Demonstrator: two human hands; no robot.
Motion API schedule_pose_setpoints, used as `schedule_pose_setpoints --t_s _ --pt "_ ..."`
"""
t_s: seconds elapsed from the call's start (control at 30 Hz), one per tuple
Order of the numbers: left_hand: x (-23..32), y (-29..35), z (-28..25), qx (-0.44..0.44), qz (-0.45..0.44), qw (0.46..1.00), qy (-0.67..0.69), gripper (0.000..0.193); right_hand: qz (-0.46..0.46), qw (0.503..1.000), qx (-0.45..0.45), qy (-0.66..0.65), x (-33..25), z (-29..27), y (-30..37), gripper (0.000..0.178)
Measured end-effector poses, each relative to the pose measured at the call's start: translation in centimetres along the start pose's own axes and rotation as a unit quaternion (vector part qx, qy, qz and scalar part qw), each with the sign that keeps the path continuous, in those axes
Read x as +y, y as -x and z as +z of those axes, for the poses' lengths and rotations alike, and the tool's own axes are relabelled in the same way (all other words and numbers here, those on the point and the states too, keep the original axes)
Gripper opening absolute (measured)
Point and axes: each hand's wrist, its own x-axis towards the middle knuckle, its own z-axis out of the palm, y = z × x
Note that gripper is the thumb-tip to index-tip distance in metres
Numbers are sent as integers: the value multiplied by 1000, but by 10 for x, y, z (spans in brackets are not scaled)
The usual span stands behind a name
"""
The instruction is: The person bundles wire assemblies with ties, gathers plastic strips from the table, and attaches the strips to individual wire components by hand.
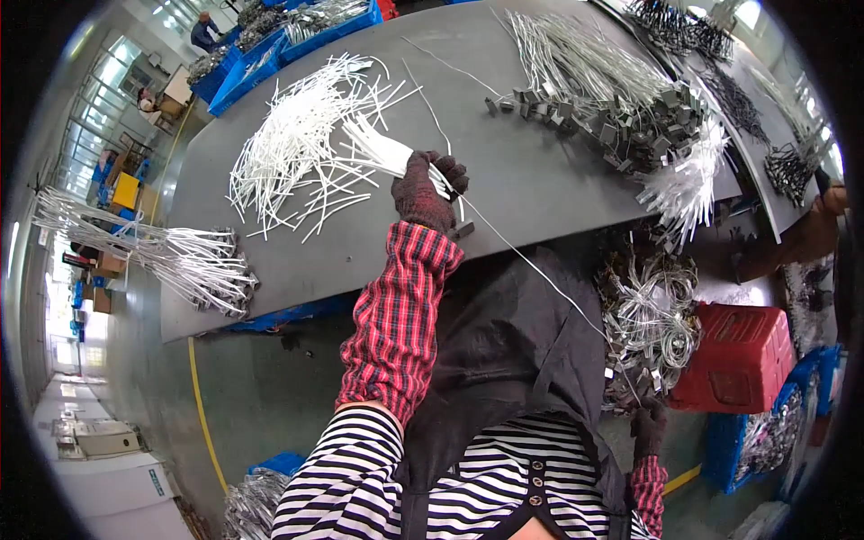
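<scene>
My left hand [428,191], in a dark knitted glove, is closed around a bundle of thin white tubes [382,151] above the grey table. A thin pale cable [540,270] passes through this hand and runs down to the right across my black apron. A small dark block [463,230] hangs just below the left hand. Low on the right, my gloved right hand [650,425] is closed on the cable's far end, beside a heap of coiled clear cables [652,315]. A loose pile of white tubes [292,148] lies left of my left hand.
Cables with dark block ends [603,117] are heaped at the table's [513,180] far right. A tied cable bundle [148,247] overhangs its left edge. A red plastic bin [733,357] stands right, with a blue crate [751,441] below. Blue bins [261,72] and another person [205,31] are beyond.
</scene>
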Motion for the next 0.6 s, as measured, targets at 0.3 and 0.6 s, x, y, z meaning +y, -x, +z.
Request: schedule_pose_setpoints --t_s 0.3,0.6 --pt "0 -4 -3 26 -14 999 -25 23 -81 995 18 64 16 -24 -39 18" --pt "-4 14 5 11 12 999 -38 23 -47 997 25 49 -7 -9 -30 20"
